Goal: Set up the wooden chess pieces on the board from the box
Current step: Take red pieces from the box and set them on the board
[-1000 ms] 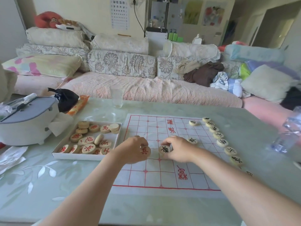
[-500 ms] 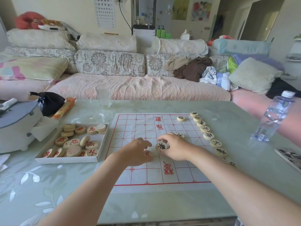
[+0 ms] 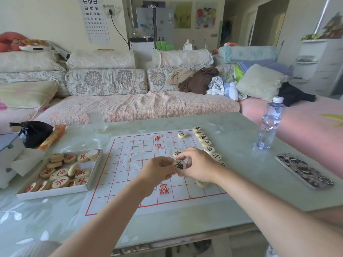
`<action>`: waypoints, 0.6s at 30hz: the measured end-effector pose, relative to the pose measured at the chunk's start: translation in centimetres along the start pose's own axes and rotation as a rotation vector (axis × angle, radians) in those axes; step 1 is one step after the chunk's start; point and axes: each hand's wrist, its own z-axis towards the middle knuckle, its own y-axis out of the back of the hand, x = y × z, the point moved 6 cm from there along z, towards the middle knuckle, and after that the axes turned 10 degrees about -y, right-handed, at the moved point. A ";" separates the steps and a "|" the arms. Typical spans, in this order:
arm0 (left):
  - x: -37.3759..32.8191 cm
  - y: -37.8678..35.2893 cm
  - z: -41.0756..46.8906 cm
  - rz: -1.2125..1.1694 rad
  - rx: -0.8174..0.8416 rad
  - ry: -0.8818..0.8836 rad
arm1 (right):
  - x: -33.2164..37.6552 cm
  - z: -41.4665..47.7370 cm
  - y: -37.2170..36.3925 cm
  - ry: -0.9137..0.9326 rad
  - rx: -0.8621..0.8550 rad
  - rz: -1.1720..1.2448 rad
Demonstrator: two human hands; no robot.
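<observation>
Both your hands meet low over the middle of the board (image 3: 130,175). Right hand (image 3: 200,166) pinches a black-lettered piece (image 3: 179,165) on edge, face toward you; a second ago that piece sat lower, nearer the board. Left hand (image 3: 157,171) is curled closed just beside it, fingers touching the same piece; a red-lettered disc showed in that hand a second ago, now hidden, so you cannot tell whether it is held. Judgement: you are sorting or passing pieces between hands, and the black one has yet to be placed. Just under your right wrist, one piece (image 3: 202,183) lies on the board. Beyond your right knuckles runs a row of black pieces (image 3: 206,143) along the board's far-right edge, with two loose black pieces (image 3: 182,135) just inside it. Black side looks partly done; no red-lettered piece shows on the board. Well out to the left of your left hand, the open box (image 3: 55,191) rests on the desk (image 3: 241,182), holding a jumbled heap of red-lettered pieces (image 3: 61,172), some stacked, some tilted. Farther off: a clear cup (image 3: 96,119) past the board, a water bottle (image 3: 269,125) away to the right.
</observation>
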 end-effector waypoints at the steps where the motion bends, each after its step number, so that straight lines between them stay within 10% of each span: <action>1: -0.2 -0.7 -0.1 0.032 0.028 -0.014 | -0.6 -0.5 0.4 -0.002 0.007 0.000; 18: -1.1 -11.5 -0.3 0.909 0.393 -0.487 | -11.7 -5.7 6.0 -0.297 0.026 -0.178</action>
